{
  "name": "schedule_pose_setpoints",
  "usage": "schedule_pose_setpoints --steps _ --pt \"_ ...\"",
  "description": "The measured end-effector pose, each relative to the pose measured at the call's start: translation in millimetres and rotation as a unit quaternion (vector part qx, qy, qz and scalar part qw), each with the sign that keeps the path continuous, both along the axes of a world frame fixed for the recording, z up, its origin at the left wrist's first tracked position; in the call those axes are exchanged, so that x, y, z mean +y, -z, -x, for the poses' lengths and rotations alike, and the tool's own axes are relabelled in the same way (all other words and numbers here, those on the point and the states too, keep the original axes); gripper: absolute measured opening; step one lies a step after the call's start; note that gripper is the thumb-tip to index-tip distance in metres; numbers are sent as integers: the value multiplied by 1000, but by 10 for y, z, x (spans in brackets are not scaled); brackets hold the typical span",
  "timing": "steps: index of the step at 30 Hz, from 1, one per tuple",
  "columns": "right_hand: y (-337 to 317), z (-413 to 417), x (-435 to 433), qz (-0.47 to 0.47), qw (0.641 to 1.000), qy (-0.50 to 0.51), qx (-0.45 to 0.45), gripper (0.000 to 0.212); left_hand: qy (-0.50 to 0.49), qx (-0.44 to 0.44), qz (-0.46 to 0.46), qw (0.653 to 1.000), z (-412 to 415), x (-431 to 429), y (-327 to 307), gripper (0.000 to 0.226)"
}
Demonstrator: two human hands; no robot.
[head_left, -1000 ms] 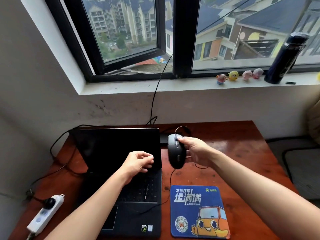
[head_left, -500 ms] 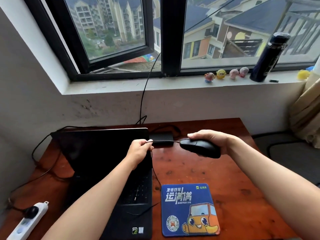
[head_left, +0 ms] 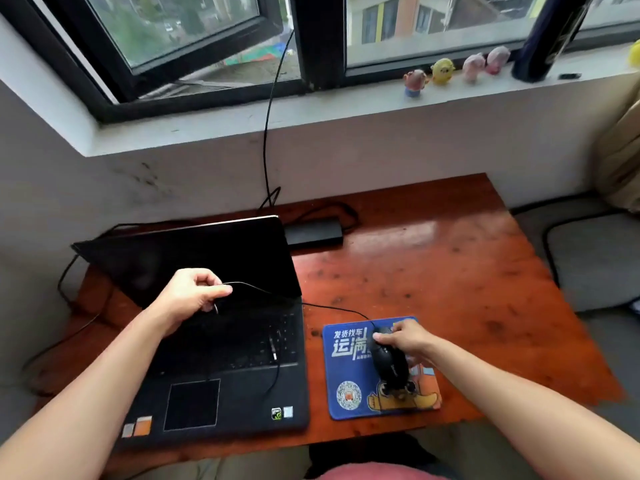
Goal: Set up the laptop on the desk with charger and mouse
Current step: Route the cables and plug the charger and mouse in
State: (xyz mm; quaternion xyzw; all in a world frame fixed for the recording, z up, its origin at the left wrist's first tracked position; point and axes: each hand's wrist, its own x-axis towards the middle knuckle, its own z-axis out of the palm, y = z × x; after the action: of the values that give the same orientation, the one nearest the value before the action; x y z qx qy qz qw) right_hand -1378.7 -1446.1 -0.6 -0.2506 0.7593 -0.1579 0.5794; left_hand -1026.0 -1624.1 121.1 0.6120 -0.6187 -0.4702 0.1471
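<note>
Worktop: reddish-brown wooden worktop (head_left: 450, 271) set against a white wall under a window.
Laptop: black open laptop (head_left: 225, 358) on the worktop's 9 o'clock half, its screen dark.
Charger: flat black charger brick (head_left: 313, 232) lies on the worktop at 1 o'clock of the laptop lid, near the wall.
Mouse: black wired mouse (head_left: 389, 362) on the blue rectangular mouse pad with an orange cartoon truck (head_left: 346, 393), just beside the laptop at 3 o'clock. Whether its base lies flat I cannot tell.
Right hand: the right hand (head_left: 407, 339) lies over the mouse, its grip curled round it, thumb on the 9 o'clock flank.
Left hand: the left hand (head_left: 194, 296) hangs over the laptop at 10 o'clock of the mouse, its grip pinching the thin black cable (head_left: 332, 308).
Cable: runs from the mouse's nose toward 10 o'clock to the left hand. Its silver plug (head_left: 273, 351) lies on the keyboard.
Sill: 4 small toy figures (head_left: 443, 71) and 1 dark bottle (head_left: 547, 39) at 1 o'clock above the worktop.
</note>
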Motion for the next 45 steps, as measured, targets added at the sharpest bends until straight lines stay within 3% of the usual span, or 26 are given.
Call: schedule_pose_setpoints --steps 3,6,8,11,13,16,18,20,22,26,30,33,34,36,38,42,44,45 --pt "165 -173 98 17 998 2 54 43 20 29 -1 999 53 71 -19 14" --pt "208 -245 196 14 986 -68 153 43 53 41 -7 998 141 122 -62 9" --pt "172 -240 219 12 960 -156 234 37 79 33 -2 996 219 139 -113 9" --pt "-21 -219 69 31 914 -242 325 52 131 -7 15 991 360 149 -200 9" --pt "-283 -292 -182 133 920 -220 296 48 159 -17 32 987 464 153 -251 9" --pt "-752 -549 -638 314 914 -194 167 48 181 -6 41 983 613 147 -343 9" --pt "-1025 -741 -847 345 910 -226 47 48 194 -10 49 980 687 145 -387 8" --pt "-1120 -813 -951 323 912 -248 -43 22 196 -18 58 979 707 140 -430 10" --pt "-1081 -715 -1014 325 921 -209 -48 18 188 -34 68 979 658 123 -477 15" --pt "-930 -152 -1142 294 954 57 -16 22 166 -50 63 983 413 88 -583 30" --pt "-873 405 -1262 267 932 244 -2 15 161 -39 66 984 200 64 -603 22" --pt "-853 617 -1243 242 930 276 15 4 138 -38 86 986 183 40 -626 17" --pt "-876 628 -1224 227 941 249 38 13 137 -44 102 984 223 32 -650 16" --pt "-954 569 -1213 204 957 91 187 38 147 -50 130 979 342 18 -709 15" --pt "-1144 396 -1229 244 914 -78 314 59 169 -54 151 972 526 -10 -781 14" --pt "-1529 -84 -1296 397 852 -206 271 74 205 -68 175 960 885 -42 -930 14" --pt "-1606 -253 -1321 416 838 -259 239 66 208 -60 177 960 1008 -47 -1020 13" --pt "-1613 -308 -1327 419 840 -280 202 51 206 -53 177 961 1046 -50 -1066 13"
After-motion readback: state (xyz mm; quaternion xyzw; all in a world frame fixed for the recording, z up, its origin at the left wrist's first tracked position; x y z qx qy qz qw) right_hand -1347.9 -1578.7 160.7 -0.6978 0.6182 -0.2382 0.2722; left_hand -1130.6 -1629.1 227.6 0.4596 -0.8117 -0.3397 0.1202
